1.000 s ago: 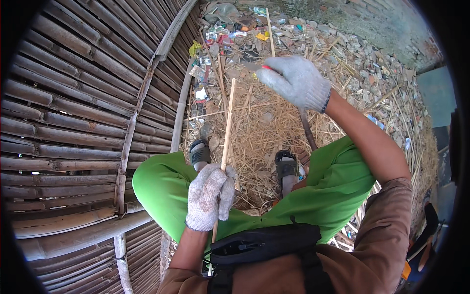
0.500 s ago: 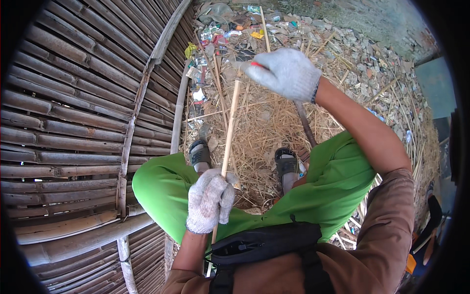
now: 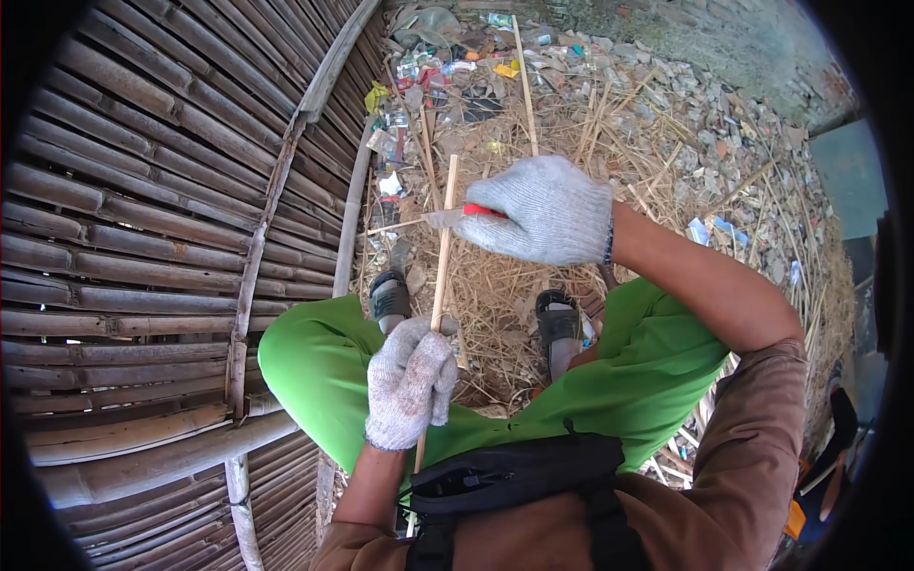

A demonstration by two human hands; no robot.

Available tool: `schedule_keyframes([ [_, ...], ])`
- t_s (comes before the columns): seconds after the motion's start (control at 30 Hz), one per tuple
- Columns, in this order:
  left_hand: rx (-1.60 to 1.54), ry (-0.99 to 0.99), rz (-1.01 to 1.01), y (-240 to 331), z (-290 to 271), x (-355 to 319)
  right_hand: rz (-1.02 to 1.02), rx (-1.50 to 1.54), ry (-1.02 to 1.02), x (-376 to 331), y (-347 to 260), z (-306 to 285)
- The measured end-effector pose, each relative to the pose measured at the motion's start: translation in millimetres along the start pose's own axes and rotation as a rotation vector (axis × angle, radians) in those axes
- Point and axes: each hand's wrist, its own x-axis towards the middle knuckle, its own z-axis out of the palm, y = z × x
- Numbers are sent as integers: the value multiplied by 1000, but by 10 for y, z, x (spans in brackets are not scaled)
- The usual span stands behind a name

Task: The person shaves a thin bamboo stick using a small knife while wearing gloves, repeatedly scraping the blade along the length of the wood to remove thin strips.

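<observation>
A long pale bamboo strip (image 3: pixel 442 271) stands nearly upright before me, its top leaning slightly right and its lower end passing down beside the black waist bag. Wrapped round its lower part is my left hand (image 3: pixel 409 383), in a dirty white knitted glove. My right hand (image 3: pixel 547 211), gloved too, is closed round the red handle of a small knife (image 3: pixel 444 218). The knife's blade points left and lies across the strip, a little below its top end. Most of the handle is hidden inside my right fingers.
A bamboo slat wall (image 3: pixel 143 247) runs along my left. Straw, rubble and litter (image 3: pixel 657 143) cover the ground ahead, where another thin strip (image 3: pixel 525 86) lies. My green-trousered knees are spread, with a black bag (image 3: pixel 514 474) at my waist. A concrete wall (image 3: pixel 705 43) stands at the back.
My right hand has come down and nearer with the knife, from above the strip's top to where the blade crosses it. My left hand keeps its grip, almost unmoved.
</observation>
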Motion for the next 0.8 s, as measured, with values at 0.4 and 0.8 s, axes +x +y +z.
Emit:
schedule_keyframes([
  [0.4, 19, -32, -1, -26, -102, -12, 204, 9, 254, 8, 456, -99],
  [0.8, 161, 8, 58, -41, -51, -63, 2, -64, 149, 128, 328, -24],
])
